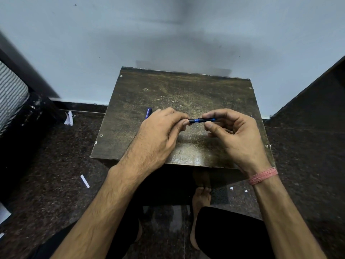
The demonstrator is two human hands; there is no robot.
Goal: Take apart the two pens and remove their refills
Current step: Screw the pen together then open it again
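Note:
A blue and black pen [200, 120] is held level above the middle of a small worn wooden table [186, 90]. My left hand [162, 131] pinches its left end, and my right hand [233, 131] grips its right part between thumb and fingers. A second pen [148, 113], purple-blue with white print, lies on the table just behind my left hand, mostly hidden by it. I cannot tell whether the held pen's halves have come apart.
The table stands against a pale wall. Dark speckled floor surrounds it, with scraps of white paper [85, 181] lying about. A dark piece of furniture [28, 118] is at the left and a dark panel [308, 101] at the right. My bare foot [201, 197] rests under the table.

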